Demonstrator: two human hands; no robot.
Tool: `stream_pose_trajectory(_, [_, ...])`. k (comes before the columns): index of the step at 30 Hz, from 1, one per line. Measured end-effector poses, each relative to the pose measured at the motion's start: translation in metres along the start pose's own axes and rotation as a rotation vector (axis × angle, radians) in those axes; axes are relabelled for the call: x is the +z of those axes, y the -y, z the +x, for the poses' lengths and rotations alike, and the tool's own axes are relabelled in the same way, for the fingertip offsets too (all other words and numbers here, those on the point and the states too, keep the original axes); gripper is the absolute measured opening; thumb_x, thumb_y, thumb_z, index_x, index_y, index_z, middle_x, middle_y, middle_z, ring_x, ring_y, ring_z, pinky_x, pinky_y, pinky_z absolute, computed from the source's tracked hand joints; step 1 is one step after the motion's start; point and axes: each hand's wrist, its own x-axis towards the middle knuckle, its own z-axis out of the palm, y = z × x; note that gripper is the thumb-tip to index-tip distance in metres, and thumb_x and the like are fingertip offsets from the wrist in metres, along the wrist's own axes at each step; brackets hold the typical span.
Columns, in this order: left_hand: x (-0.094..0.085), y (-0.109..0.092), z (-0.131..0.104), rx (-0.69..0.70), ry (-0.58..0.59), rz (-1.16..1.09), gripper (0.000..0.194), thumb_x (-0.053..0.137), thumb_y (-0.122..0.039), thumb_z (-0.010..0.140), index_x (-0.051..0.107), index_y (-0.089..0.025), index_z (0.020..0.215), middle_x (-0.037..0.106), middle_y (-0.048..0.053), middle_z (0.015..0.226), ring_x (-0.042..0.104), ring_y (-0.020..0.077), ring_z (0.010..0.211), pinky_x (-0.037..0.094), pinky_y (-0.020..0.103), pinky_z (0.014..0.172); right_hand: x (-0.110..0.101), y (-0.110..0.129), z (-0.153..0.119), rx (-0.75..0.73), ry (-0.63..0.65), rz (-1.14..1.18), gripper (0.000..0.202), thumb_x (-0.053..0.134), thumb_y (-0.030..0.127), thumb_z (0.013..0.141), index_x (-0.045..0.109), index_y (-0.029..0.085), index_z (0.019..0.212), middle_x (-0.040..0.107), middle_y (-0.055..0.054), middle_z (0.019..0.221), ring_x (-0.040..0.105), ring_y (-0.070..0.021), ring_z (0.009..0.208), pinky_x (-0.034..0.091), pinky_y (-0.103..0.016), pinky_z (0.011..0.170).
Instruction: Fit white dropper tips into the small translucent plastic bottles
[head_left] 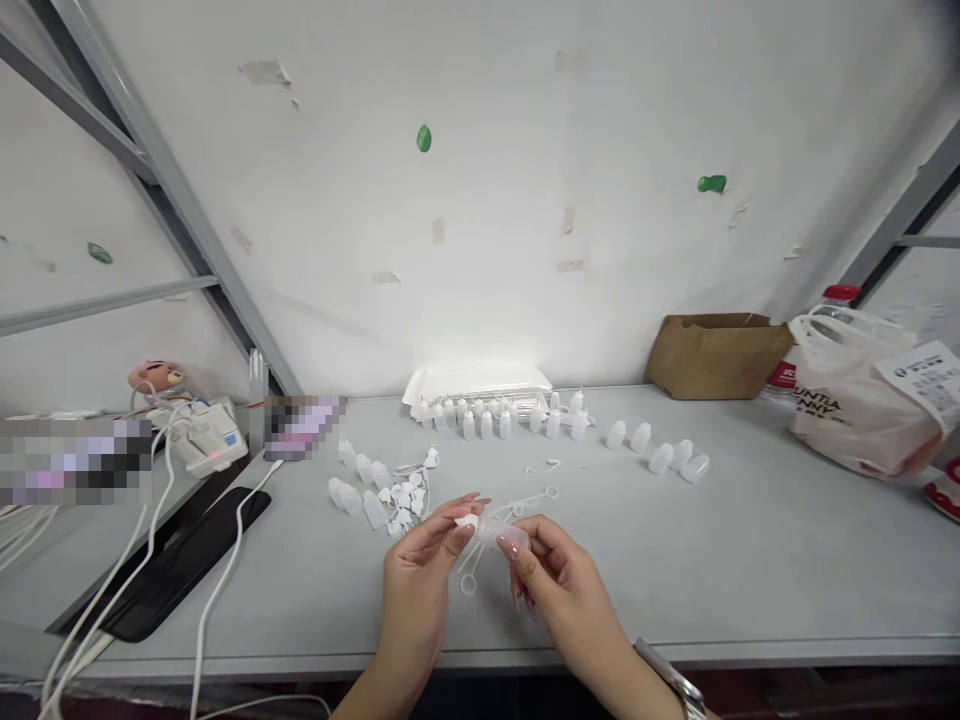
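Between my two hands, just above the table, lies a small translucent plastic bottle, tilted on its side with its neck to the left. The fingers of my left hand pinch a white cap at the bottle's neck. My right hand grips the bottle's body near its base. Beneath the hands are white plastic ring-ended straps. To the left sits a pile of small white caps, with several uncapped bottles around it. Whether the cap is fully seated cannot be seen.
Several capped bottles stand in rows at the back, before a white packet. More bottles are at the right. A cardboard box and a plastic bag stand farther right. A black power bank and cables lie left.
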Motion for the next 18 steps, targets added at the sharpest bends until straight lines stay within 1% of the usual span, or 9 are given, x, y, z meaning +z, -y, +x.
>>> stream_pose_trajectory(2, [0.0, 0.0, -0.001, 0.013, 0.02, -0.003, 0.012, 0.072, -0.028, 0.063, 0.072, -0.02, 0.072, 0.072, 0.008, 0.091, 0.057, 0.0258, 0.105, 0.045, 0.037, 0.09, -0.002, 0.002, 0.002, 0.04, 0.041, 0.048, 0.04, 0.052, 0.056, 0.076, 0.051, 0.017, 0.066, 0.044, 0.006, 0.044, 0.037, -0.0074, 0.04, 0.03, -0.021, 0.043])
stream_pose_trajectory(5, [0.0, -0.001, -0.002, 0.05, 0.081, 0.007, 0.01, 0.073, -0.026, 0.061, 0.072, -0.021, 0.07, 0.073, 0.007, 0.084, 0.057, 0.0263, 0.105, 0.045, 0.037, 0.089, -0.004, 0.004, 0.005, 0.191, 0.199, 0.209, 0.056, 0.035, 0.062, 0.082, 0.044, 0.018, 0.049, 0.033, 0.007, 0.03, 0.026, -0.0055, 0.029, 0.023, -0.022, 0.038])
stream_pose_trajectory(7, [0.0, -0.001, -0.002, 0.04, 0.095, 0.034, 0.01, 0.073, -0.025, 0.061, 0.072, -0.021, 0.07, 0.073, 0.007, 0.083, 0.06, 0.0254, 0.099, 0.046, 0.035, 0.086, -0.005, 0.003, 0.008, 0.258, 0.252, 0.276, 0.061, 0.028, 0.062, 0.084, 0.046, 0.017, 0.047, 0.035, 0.005, 0.029, 0.027, -0.0055, 0.028, 0.023, -0.022, 0.037])
stream_pose_trajectory(9, [0.001, -0.001, -0.001, -0.009, 0.058, 0.068, 0.011, 0.072, -0.026, 0.063, 0.072, -0.02, 0.072, 0.073, 0.007, 0.085, 0.063, 0.0239, 0.091, 0.048, 0.034, 0.083, -0.004, 0.001, 0.01, 0.217, 0.216, 0.278, 0.056, 0.035, 0.061, 0.082, 0.053, 0.015, 0.055, 0.046, 0.003, 0.038, 0.037, -0.007, 0.034, 0.03, -0.022, 0.04])
stream_pose_trajectory(11, [0.0, 0.0, 0.001, -0.058, -0.005, 0.077, 0.014, 0.071, -0.028, 0.064, 0.072, -0.019, 0.074, 0.073, 0.007, 0.086, 0.064, 0.0234, 0.088, 0.048, 0.034, 0.082, -0.002, 0.0, 0.012, 0.116, 0.144, 0.255, 0.044, 0.051, 0.057, 0.076, 0.057, 0.015, 0.07, 0.055, 0.002, 0.053, 0.047, -0.009, 0.044, 0.039, -0.023, 0.048])
stream_pose_trajectory(13, [0.001, 0.0, 0.004, -0.08, -0.043, 0.052, 0.017, 0.071, -0.029, 0.063, 0.071, -0.018, 0.075, 0.073, 0.007, 0.088, 0.064, 0.0238, 0.091, 0.047, 0.035, 0.084, -0.001, -0.001, 0.012, 0.049, 0.08, 0.24, 0.039, 0.066, 0.052, 0.066, 0.057, 0.016, 0.078, 0.058, 0.002, 0.062, 0.052, -0.0101, 0.051, 0.043, -0.024, 0.055])
stream_pose_trajectory(14, [0.001, -0.001, 0.005, -0.087, -0.048, 0.034, 0.017, 0.072, -0.03, 0.063, 0.071, -0.017, 0.075, 0.073, 0.007, 0.088, 0.063, 0.0238, 0.092, 0.046, 0.035, 0.085, -0.001, 0.0, 0.012, 0.043, 0.064, 0.235, 0.04, 0.07, 0.05, 0.062, 0.056, 0.016, 0.078, 0.058, 0.002, 0.063, 0.052, -0.0099, 0.052, 0.043, -0.024, 0.055])
stream_pose_trajectory(16, [0.002, -0.003, 0.007, -0.109, -0.027, 0.003, 0.019, 0.073, -0.031, 0.062, 0.071, -0.017, 0.074, 0.072, 0.008, 0.088, 0.063, 0.024, 0.094, 0.045, 0.035, 0.087, -0.001, 0.0, 0.012, 0.095, 0.103, 0.239, 0.04, 0.066, 0.054, 0.064, 0.055, 0.016, 0.068, 0.057, 0.002, 0.056, 0.05, -0.0089, 0.047, 0.041, -0.023, 0.05])
stream_pose_trajectory(18, [0.003, -0.006, 0.008, -0.127, 0.011, -0.018, 0.021, 0.074, -0.032, 0.06, 0.071, -0.016, 0.073, 0.072, 0.009, 0.087, 0.062, 0.0246, 0.095, 0.044, 0.035, 0.088, -0.002, 0.001, 0.011, 0.211, 0.227, 0.265, 0.051, 0.048, 0.063, 0.074, 0.051, 0.016, 0.056, 0.05, 0.002, 0.043, 0.043, -0.0077, 0.037, 0.034, -0.021, 0.041])
